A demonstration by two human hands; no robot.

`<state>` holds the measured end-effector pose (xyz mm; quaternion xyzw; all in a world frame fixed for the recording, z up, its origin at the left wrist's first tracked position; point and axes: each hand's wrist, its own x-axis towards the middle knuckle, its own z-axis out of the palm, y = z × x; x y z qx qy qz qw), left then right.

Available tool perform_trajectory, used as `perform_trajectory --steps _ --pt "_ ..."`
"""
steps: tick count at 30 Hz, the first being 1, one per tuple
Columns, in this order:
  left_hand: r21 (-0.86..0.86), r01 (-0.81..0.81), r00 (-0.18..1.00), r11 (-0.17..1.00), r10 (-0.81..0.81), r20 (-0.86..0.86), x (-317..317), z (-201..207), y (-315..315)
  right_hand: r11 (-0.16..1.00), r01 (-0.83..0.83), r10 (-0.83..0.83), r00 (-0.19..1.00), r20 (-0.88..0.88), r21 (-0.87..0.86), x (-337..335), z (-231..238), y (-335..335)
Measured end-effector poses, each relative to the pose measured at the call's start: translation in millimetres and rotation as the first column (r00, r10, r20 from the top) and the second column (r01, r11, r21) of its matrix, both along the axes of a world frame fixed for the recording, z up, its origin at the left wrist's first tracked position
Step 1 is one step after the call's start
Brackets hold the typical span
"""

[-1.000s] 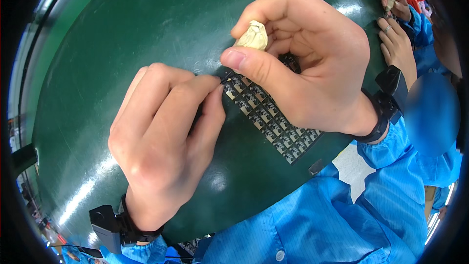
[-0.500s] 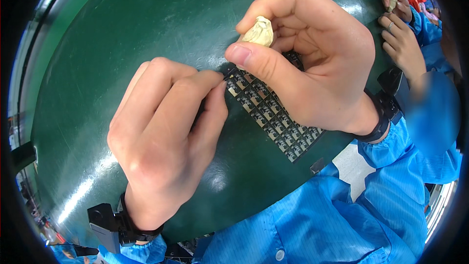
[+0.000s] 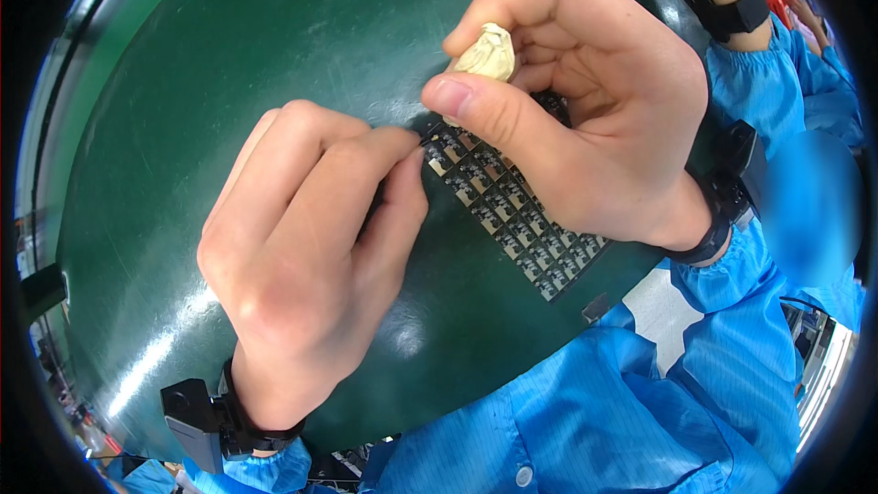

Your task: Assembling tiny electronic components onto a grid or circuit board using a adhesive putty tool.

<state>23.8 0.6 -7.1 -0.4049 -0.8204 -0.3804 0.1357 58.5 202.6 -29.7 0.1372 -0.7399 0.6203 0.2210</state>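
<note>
My right hand [image 3: 594, 101] is closed, with a lump of pale yellow putty [image 3: 489, 53] pinched between thumb and index finger. Below it lies a dark circuit board panel [image 3: 512, 215], a grid of small repeated units with light patches; my right hand covers part of it. The thumb and index fingertips of my left hand [image 3: 311, 238] are pinched together at the panel's left corner, and they appear to grip its edge. Both hands are close together, the putty just above the panel's upper end.
The panel lies on a glossy green tabletop [image 3: 229, 64] with a curved near edge. A small dark piece [image 3: 594, 309] sits close to that edge. At the upper right, a co-worker's arm [image 3: 732, 14] in a blue sleeve reaches over the table.
The co-worker's arm at the upper right has reached farther over the table, its hand now out of view. My own hands have barely shifted.
</note>
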Motion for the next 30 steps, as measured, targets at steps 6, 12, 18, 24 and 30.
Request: perform_trajectory --steps 6,12,18,24,30 --pt "-0.008 -0.001 1.000 1.000 0.001 -0.002 0 0 -1 0.998 0.020 -0.023 0.999 0.040 0.057 1 8 -1" --pt "0.006 0.006 1.000 1.000 -0.006 0.005 1 0 1 0.991 0.044 -0.054 0.996 0.074 0.124 2 18 0" --pt "0.000 0.009 1.000 1.000 -0.009 0.004 -1 -2 -2 0.937 0.007 -0.009 1.000 0.004 0.349 3 27 9" --pt "-0.015 -0.001 1.000 1.000 0.001 0.031 1 3 -6 0.840 0.085 0.052 0.970 -0.236 0.536 -2 23 6" --pt "-0.024 0.005 0.999 1.000 -0.004 0.041 -2 -1 -1 0.832 0.095 0.053 0.967 -0.249 0.547 -3 22 9"
